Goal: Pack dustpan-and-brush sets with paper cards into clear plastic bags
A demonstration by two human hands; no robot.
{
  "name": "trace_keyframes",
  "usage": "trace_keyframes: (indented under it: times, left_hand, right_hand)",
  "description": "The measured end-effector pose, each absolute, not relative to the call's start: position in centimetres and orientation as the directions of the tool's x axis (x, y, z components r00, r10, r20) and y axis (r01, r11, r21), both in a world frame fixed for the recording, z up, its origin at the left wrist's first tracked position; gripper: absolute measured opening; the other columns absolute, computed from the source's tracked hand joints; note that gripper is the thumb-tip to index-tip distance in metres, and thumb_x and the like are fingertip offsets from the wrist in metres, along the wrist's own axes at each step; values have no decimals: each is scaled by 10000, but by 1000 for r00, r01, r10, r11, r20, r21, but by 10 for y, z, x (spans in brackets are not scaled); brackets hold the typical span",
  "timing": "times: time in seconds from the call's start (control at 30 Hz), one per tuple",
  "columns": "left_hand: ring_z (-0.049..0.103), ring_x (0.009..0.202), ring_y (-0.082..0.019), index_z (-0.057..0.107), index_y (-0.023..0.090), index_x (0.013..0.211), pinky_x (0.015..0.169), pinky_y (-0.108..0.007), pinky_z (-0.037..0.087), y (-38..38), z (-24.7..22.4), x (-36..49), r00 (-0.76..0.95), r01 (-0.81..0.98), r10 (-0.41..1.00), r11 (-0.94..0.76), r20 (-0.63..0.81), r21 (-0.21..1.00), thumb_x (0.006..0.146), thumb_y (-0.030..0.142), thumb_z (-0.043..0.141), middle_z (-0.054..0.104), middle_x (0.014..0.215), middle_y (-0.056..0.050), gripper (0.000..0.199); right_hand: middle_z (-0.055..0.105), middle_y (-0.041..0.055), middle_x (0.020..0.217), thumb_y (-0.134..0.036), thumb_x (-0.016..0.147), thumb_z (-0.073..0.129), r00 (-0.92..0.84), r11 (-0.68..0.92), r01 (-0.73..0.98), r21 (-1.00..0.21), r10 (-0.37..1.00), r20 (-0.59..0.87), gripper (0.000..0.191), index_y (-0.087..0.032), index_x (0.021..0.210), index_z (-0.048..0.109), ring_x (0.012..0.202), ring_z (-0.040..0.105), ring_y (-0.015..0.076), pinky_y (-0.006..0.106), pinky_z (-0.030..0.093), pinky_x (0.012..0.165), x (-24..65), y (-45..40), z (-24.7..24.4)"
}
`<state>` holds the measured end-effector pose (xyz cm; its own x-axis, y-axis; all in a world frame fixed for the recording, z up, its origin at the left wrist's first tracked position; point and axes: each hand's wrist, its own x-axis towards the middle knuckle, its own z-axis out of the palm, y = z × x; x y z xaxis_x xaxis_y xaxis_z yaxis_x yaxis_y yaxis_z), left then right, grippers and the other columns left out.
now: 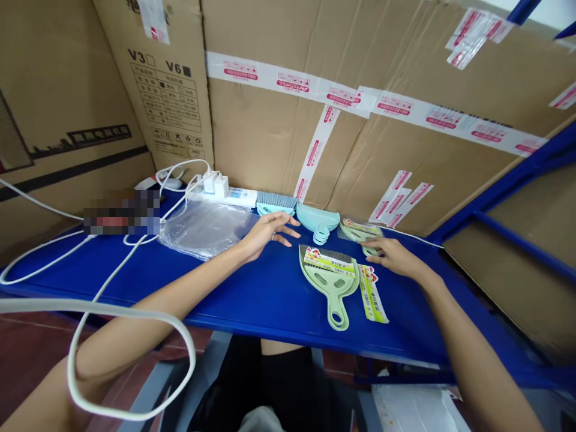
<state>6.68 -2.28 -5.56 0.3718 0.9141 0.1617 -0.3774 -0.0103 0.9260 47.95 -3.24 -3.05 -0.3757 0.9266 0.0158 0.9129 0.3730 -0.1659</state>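
My left hand (269,234) hovers over the blue table with its fingers apart and nothing in them, near a teal brush (275,204) and a stack of teal dustpans (318,221). Beside the handle of a bagged green set (359,231) at the back right is my right hand (390,255), fingers spread; whether they touch it I cannot tell. Between the hands and nearer the front edge lies a green dustpan with a brush (333,282), a printed label across its bristles. A second label card (372,294) lies just right of it.
Clear plastic bags (207,228) lie at the left, before a white power strip (240,197) with chargers. White cables (103,288) loop across the left side and foreground. Tall taped cardboard (270,132) stands behind the table (265,300); blue frame bars (517,240) rise at the right.
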Motion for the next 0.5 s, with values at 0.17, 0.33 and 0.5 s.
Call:
trace_keyframes:
  times: [0.17, 0.33, 0.5]
  left_hand:
    - [788, 904, -260, 747, 135, 903, 635, -302, 610, -20, -56, 65, 352, -393, 922, -13, 164, 920, 987, 306, 698, 768, 1166, -155, 197]
    - [766, 826, -234, 751, 153, 869, 609, -293, 575, -17, -58, 64, 317, -304, 935, -60, 160, 951, 989, 249, 671, 772, 1020, -123, 173]
    - [640, 690, -169, 771, 170, 756, 662, -251, 484, -7, -59, 57, 177, -48, 941, -284, 288, 958, 901, 60, 709, 728, 780, -50, 192]
  right_hand:
    - [740, 166, 1380, -309, 874, 664, -371, 369, 914, -168, 928, 22, 452, -204, 1292, 801, 1267, 717, 364, 484, 566, 1064, 481, -29, -33]
    - [704, 127, 1456, -401, 895, 702, -350, 363, 916, -171, 931, 104, 574, -240, 1446, 707, 1313, 680, 372, 521, 523, 1123, 463, -39, -6]
    - [720, 99, 1419, -585, 849, 797, -418, 419, 852, -314, 906, 75, 688, -294, 1464, 694, 1259, 689, 384, 537, 527, 1102, 420, -39, 18]
